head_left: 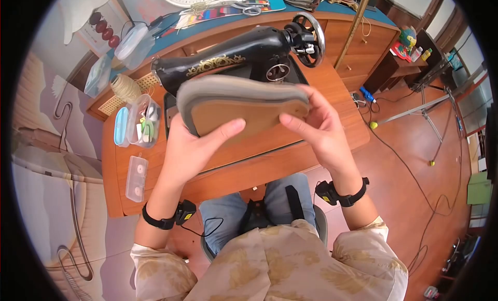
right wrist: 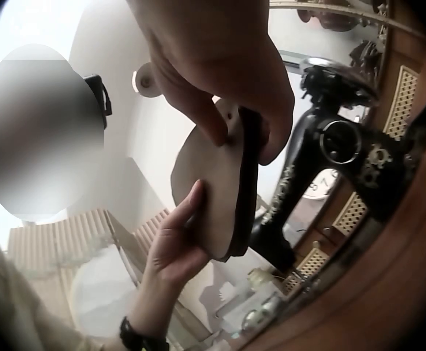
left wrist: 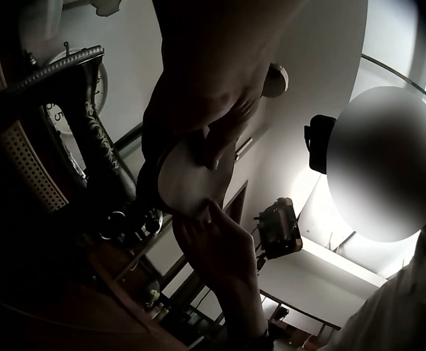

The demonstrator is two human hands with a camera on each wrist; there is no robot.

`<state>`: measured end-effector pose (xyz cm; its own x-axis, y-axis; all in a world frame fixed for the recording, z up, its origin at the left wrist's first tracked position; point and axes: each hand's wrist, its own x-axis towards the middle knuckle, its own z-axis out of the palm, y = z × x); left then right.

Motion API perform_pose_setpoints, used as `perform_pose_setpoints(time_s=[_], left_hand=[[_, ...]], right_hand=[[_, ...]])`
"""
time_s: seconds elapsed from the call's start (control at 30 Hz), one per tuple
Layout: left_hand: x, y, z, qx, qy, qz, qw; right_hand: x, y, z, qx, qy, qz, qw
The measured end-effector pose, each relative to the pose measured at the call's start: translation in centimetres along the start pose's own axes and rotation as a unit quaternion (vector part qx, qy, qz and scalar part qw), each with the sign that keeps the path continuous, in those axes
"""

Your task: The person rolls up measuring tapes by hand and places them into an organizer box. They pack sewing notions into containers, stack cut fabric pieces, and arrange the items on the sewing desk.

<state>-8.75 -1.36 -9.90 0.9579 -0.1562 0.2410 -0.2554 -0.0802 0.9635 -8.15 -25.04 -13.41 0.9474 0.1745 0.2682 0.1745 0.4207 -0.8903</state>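
Both hands hold up a thick stack of flat, round-edged pieces [head_left: 254, 112], tan on the near face with grey layers behind, in front of the sewing machine. My left hand [head_left: 188, 148] grips its left end, thumb lying across the tan face. At the narrower right end, my right hand [head_left: 326, 132] pinches it between thumb and fingers. In the right wrist view, the pale face of the stack [right wrist: 217, 175] has small dark holes near that end, and its edge is dark. Most left fingers are hidden behind it in the head view.
Behind the stack stands a black sewing machine [head_left: 223, 60] with a handwheel [head_left: 311, 39], on a wooden table [head_left: 332, 104]. To the left are a twine cone [head_left: 126, 88], an open plastic box [head_left: 145, 122] and a small clear case [head_left: 137, 179]. Scissors [head_left: 251, 10] lie at the back.
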Motion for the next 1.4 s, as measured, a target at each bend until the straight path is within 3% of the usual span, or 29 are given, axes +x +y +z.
perform_pose_setpoints(time_s=[0.07,0.1,0.13,0.2,0.37,0.47,0.53,0.67,0.77,0.83,1.03,1.13,1.2,1.33,1.4], left_hand=[[-0.8,-0.7,0.6,0.014,-0.027,-0.032,0.999],[-1.1,-1.6,0.7,0.024,-0.041,-0.063,0.997],[-1.3,-2.9,0.9,0.025,-0.043,-0.067,0.997],[-1.8,-5.7,1.1,0.057,-0.081,-0.067,0.993],[-2.1,-7.3,1.6,0.025,-0.057,-0.096,0.993],[-1.8,-7.6,2.2,0.057,-0.030,-0.046,0.997],[-1.3,-7.8,2.0,0.057,-0.022,-0.064,0.996],[-1.4,-4.1,1.7,0.076,-0.007,-0.051,0.996],[-1.8,-5.2,1.2,0.087,-0.040,-0.067,0.993],[-2.2,-6.7,1.1,0.109,-0.057,-0.052,0.991],[-2.3,-7.3,1.5,0.060,-0.027,-0.009,0.998],[-2.7,-8.0,1.0,0.122,-0.047,0.023,0.991],[-2.9,-8.4,0.9,0.089,-0.062,0.048,0.993],[-3.5,-8.8,0.9,-0.005,-0.023,-0.006,1.000],[-3.3,-8.8,1.0,0.006,-0.052,0.004,0.999]], right_hand=[[-1.1,1.4,-1.5,-0.053,-0.019,0.072,0.996],[-1.4,2.2,-2.1,-0.158,-0.036,0.041,0.986],[-1.7,3.1,-2.5,-0.156,-0.033,0.044,0.986],[-2.1,4.9,-3.3,-0.336,-0.030,-0.002,0.941],[-1.7,5.3,-2.4,-0.348,-0.072,0.001,0.935],[-1.5,5.5,-1.7,-0.340,-0.075,0.024,0.937],[-1.1,6.5,-2.7,-0.430,-0.078,-0.039,0.899],[-0.7,2.5,-1.7,-0.353,-0.107,0.010,0.930],[-1.2,2.8,-1.6,-0.356,-0.118,-0.017,0.927],[-1.4,4.2,-2.1,-0.442,-0.118,-0.052,0.888],[-0.6,4.3,-0.1,-0.473,-0.133,-0.103,0.865],[-0.2,3.6,0.4,-0.411,-0.158,-0.074,0.895],[-0.4,3.5,0.0,-0.409,-0.163,-0.070,0.895],[-0.9,4.7,-0.9,-0.441,-0.146,-0.085,0.881],[-0.9,4.8,-0.8,-0.450,-0.144,-0.082,0.878]])
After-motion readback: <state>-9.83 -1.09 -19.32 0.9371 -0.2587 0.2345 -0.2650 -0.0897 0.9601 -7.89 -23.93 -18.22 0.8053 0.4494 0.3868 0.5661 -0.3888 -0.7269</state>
